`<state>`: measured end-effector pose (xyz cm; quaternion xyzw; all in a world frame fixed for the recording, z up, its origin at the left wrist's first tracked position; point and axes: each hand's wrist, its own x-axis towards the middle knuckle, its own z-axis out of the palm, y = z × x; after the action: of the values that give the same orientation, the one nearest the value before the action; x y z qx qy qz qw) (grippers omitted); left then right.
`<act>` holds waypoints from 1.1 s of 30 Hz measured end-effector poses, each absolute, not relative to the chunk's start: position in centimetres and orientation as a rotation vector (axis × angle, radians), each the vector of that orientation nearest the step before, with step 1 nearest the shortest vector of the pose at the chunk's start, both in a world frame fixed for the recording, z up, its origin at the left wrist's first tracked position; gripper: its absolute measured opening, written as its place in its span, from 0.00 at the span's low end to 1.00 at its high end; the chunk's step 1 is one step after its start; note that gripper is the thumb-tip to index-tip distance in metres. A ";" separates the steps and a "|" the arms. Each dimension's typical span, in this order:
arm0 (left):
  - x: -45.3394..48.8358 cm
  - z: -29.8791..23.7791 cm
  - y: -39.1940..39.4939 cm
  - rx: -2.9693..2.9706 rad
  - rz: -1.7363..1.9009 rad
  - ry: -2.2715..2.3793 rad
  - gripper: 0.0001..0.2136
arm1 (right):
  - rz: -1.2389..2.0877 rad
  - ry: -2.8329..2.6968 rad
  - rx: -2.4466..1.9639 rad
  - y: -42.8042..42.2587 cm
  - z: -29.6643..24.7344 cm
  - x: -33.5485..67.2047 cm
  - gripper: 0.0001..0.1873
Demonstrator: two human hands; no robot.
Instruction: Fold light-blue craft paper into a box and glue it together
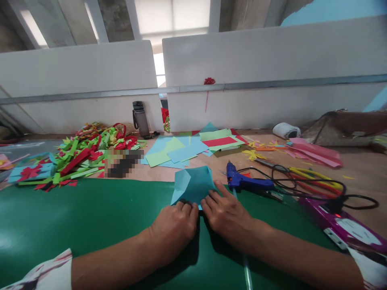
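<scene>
Matt paper sheet [198,183], glossy smooth table cover [90,217], plastic glue gun [249,183], metal rail [193,88]

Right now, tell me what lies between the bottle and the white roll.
In the head view: a small black item beside the bottle, overlapping coloured paper sheets, then yellow paper pieces near the white roll.

I've got white panels [256,56] behind a brown worktop [363,181], grey rail [121,93] across them, bright window [173,16] beyond, green cover [75,225] up front.
</scene>
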<state>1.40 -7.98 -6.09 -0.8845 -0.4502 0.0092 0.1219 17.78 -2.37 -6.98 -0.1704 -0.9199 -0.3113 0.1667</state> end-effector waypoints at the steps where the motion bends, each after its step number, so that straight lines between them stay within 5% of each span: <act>1: 1.4 -6.2 -8.0 -2.581 0.019 -1.302 0.15 | -0.889 -2.623 -0.489 -2.6 -7.1 17.8 0.08; 7: 1.0 -5.1 -9.4 -2.696 -0.211 -1.167 0.15 | -0.846 -2.672 -0.493 -3.0 -7.0 18.0 0.07; 12: -2.2 -2.6 -8.2 -2.337 -1.313 -1.542 0.07 | -0.796 -2.704 -0.530 -2.6 -6.7 18.1 0.07; 17: -4.4 -3.0 -4.2 -2.422 -2.117 -2.155 0.24 | -0.748 -2.683 -0.497 -2.6 -6.2 18.1 0.08; 33: -2.9 -5.7 -2.1 -2.742 -2.935 -2.055 0.17 | -0.447 -2.776 -0.314 -3.2 -5.2 18.5 0.09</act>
<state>-2.89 -2.11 -5.75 -0.4705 -0.3526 -0.5036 -0.6330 18.47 -3.17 -5.20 -0.1097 -0.9693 -0.1561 0.1554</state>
